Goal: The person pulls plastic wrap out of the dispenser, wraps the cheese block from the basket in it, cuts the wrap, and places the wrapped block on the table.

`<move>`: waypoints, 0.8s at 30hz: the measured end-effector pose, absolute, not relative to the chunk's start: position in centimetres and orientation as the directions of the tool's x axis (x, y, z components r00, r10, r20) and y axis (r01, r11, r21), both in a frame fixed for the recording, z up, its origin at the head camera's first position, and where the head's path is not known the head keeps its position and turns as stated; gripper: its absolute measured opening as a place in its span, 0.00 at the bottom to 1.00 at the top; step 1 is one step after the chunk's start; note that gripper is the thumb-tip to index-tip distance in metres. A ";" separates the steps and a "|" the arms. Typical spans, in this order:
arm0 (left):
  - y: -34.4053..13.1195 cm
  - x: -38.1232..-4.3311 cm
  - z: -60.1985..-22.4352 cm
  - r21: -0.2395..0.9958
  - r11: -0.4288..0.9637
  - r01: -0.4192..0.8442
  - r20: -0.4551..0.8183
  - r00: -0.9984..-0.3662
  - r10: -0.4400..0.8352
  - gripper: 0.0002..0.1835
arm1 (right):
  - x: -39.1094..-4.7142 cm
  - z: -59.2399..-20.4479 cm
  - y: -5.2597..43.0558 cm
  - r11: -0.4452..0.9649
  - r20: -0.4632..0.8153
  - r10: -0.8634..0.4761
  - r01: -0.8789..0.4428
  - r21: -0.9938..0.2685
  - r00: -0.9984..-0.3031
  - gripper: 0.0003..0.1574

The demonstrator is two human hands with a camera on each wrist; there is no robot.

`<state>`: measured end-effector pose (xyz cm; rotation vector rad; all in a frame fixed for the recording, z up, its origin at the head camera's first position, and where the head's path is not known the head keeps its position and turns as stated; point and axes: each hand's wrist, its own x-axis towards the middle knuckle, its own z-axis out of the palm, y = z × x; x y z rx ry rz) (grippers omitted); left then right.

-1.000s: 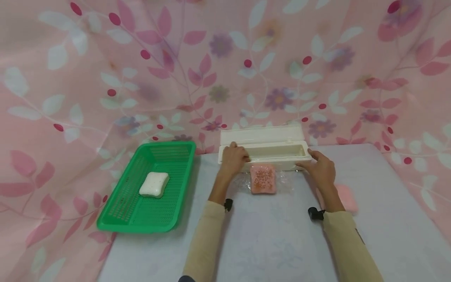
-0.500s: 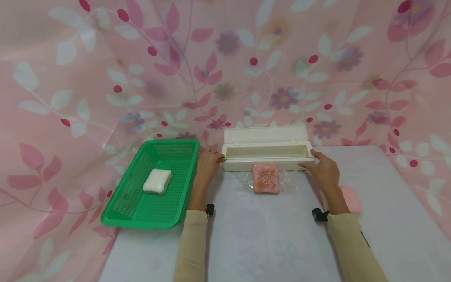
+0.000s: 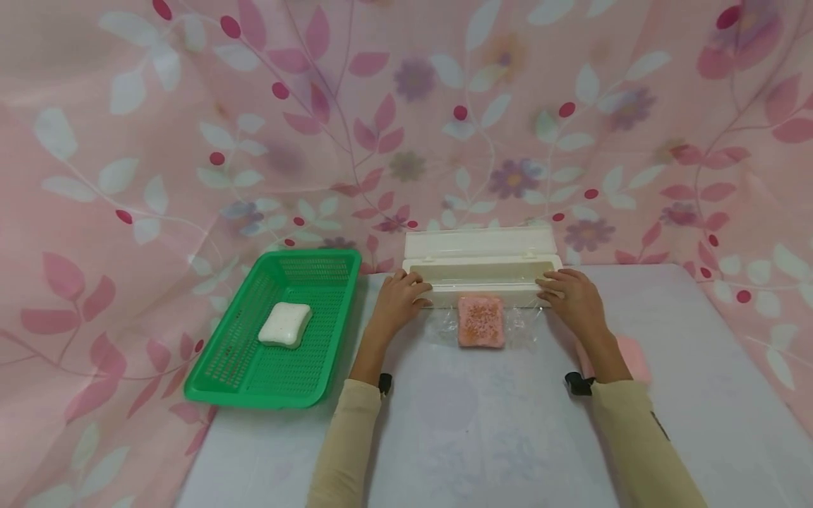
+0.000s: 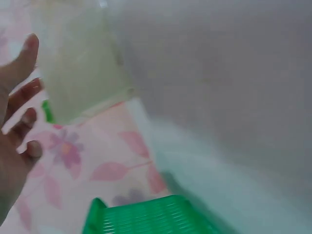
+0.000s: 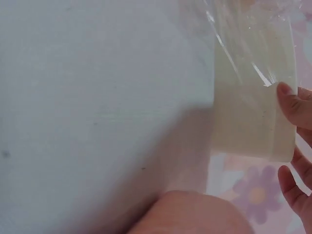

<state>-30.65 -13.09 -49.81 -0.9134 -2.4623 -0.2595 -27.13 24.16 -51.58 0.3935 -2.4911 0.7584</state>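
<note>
A white cling film dispenser (image 3: 473, 271) lies lengthwise at the back of the table, lid raised. Clear film (image 3: 517, 328) spreads from its front, under a pink toast-shaped piece (image 3: 480, 321) with brown specks. My left hand (image 3: 399, 300) is at the dispenser's left front corner, fingers over the rim. In the left wrist view its fingers (image 4: 22, 102) are spread and blurred, near a small green part (image 4: 47, 111) at the dispenser's end. On the right, my right hand (image 3: 574, 303) pinches the film at the front rim; film creases run to its thumb (image 5: 292, 105) in the right wrist view.
A green plastic basket (image 3: 339, 339) stands on the left with a white cushion-shaped piece (image 3: 285, 324) in it. Beside my right forearm lies another pink piece (image 3: 631, 358), partly hidden. A floral curtain (image 3: 406, 127) hangs right behind the table.
My left hand has gone left from inside the dispenser to its left end, then slightly right onto the front rim. My right hand has shifted from the right end onto the front rim.
</note>
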 end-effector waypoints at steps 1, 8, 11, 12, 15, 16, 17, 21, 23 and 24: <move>-13.1 -30.7 -50.0 -0.007 0.753 0.658 0.530 -0.636 0.560 0.10 | -27.0 -51.7 24.2 0.797 0.540 -0.116 -0.403 -0.450 -0.834 0.20; -13.2 -31.2 -50.8 -0.038 0.717 0.696 0.653 -0.526 0.545 0.06 | -26.7 -51.5 24.4 0.753 0.553 -0.102 -0.427 -0.500 -0.827 0.15; -13.1 -31.3 -50.7 -0.026 0.711 0.703 0.656 -0.525 0.543 0.04 | -26.6 -51.0 24.6 0.728 0.522 -0.107 -0.424 -0.538 -0.846 0.13; -13.1 -31.3 -50.7 -0.017 0.708 0.706 0.652 -0.529 0.543 0.03 | -26.6 -50.9 24.7 0.720 0.509 -0.108 -0.420 -0.552 -0.854 0.12; -13.2 -30.9 -50.4 0.015 0.701 0.713 0.643 -0.544 0.539 0.04 | -26.4 -50.8 24.8 0.707 0.495 -0.109 -0.417 -0.571 -0.862 0.13; -13.2 -30.7 -50.3 0.034 0.694 0.719 0.642 -0.548 0.536 0.04 | -26.3 -50.8 24.8 0.706 0.506 -0.111 -0.426 -0.566 -0.855 0.13; -13.3 -30.5 -50.2 0.052 0.685 0.726 0.642 -0.550 0.534 0.03 | -26.2 -50.9 24.8 0.708 0.524 -0.112 -0.437 -0.555 -0.845 0.14; -13.5 -29.8 -49.9 0.063 0.661 0.748 0.654 -0.531 0.539 0.05 | -25.9 -51.3 24.8 0.715 0.630 -0.128 -0.512 -0.477 -0.766 0.13; -13.6 -29.4 -49.8 0.039 0.658 0.752 0.653 -0.518 0.553 0.09 | -25.8 -51.4 24.8 0.720 0.677 -0.155 -0.551 -0.421 -0.719 0.14; -13.7 -29.2 -49.7 0.022 0.660 0.751 0.650 -0.512 0.561 0.11 | -25.6 -51.5 24.8 0.720 0.697 -0.172 -0.572 -0.394 -0.696 0.15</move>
